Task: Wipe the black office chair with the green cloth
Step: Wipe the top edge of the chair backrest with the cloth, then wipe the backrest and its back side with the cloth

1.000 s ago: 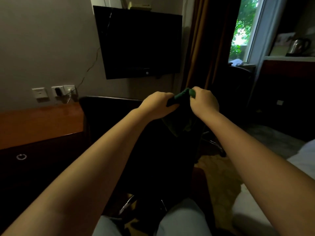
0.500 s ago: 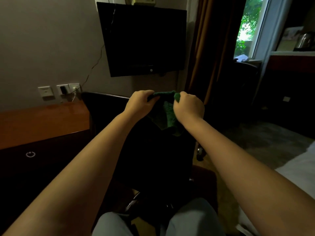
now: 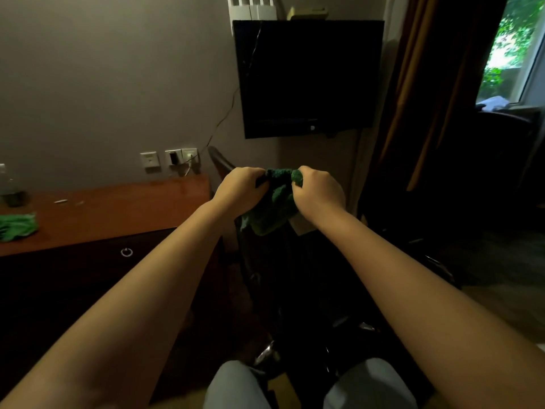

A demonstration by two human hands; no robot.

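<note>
The fingertips of the left hand [image 3: 240, 190] and of the right hand [image 3: 320, 193] are hidden, being curled into the green cloth [image 3: 275, 206], whose upper edge is partly covered by both hands; most of the black office chair [image 3: 220, 161] is lost in shadow below the cloth, so that seat and back cannot be told apart, and part of it is screened by the forearms; a green rag [image 3: 16, 227] and a clear bottle [image 3: 7, 187] on the desk [image 3: 118, 214] are cut off by the left edge; a small pale thing [image 3: 60, 201] on the desk is too small to be identified; the white device [image 3: 253, 7] above the television [image 3: 306, 78] is cut by the top edge, the window [image 3: 513, 54] by the right edge.
</note>
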